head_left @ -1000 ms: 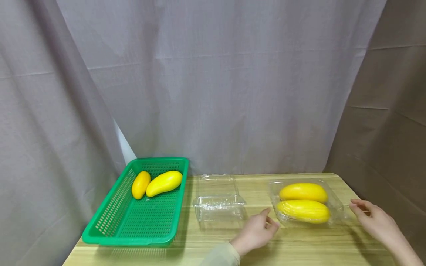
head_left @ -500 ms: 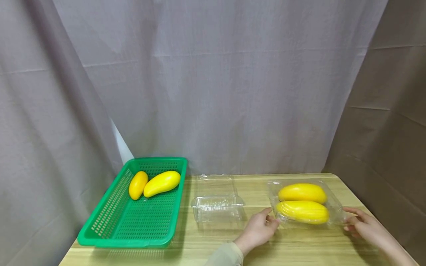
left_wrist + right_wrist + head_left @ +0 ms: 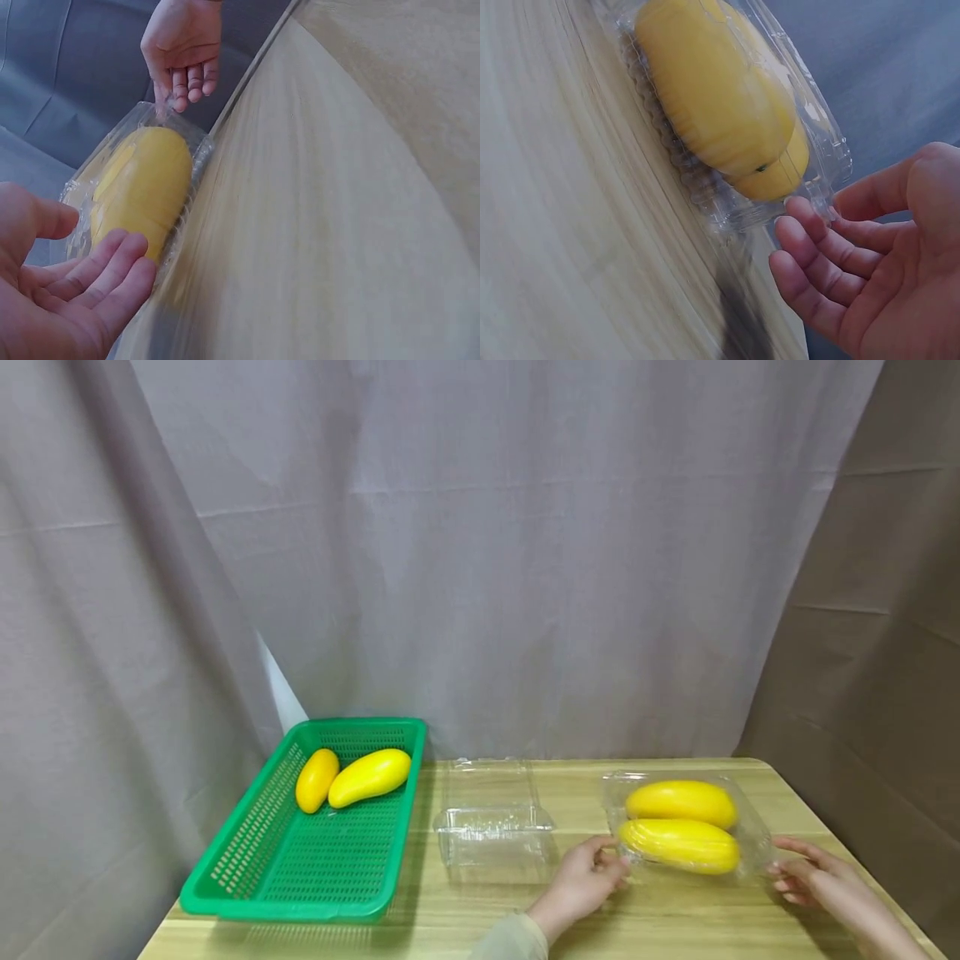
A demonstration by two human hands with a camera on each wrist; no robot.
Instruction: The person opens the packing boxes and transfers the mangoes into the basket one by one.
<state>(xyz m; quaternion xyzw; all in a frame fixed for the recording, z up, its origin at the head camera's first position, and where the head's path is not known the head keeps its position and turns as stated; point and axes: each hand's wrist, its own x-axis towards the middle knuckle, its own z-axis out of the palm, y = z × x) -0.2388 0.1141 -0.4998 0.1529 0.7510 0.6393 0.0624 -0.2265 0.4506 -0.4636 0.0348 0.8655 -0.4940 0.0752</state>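
The left hand [image 3: 579, 887], fingers loose, lies at one end of a clear container [image 3: 756, 839] on the wooden table [image 3: 675, 922]; the right hand [image 3: 828, 887] is at the other, though whether it pinches the thin plastic I cannot tell. Placed so, they seem to bracket it. Inside, two yellow fruits [image 3: 678, 846] lie parallel, probably to fit its length. Leftward stand another clear container [image 3: 495, 822] and a green basket [image 3: 277, 910], two fruits [image 3: 370, 778] toward its far end.

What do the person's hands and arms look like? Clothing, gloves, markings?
Both the left hand and right hand are bare: no gloves, rings or markings visible. A pale grey-green sleeve covers the left forearm; none shows on the right in the head view.
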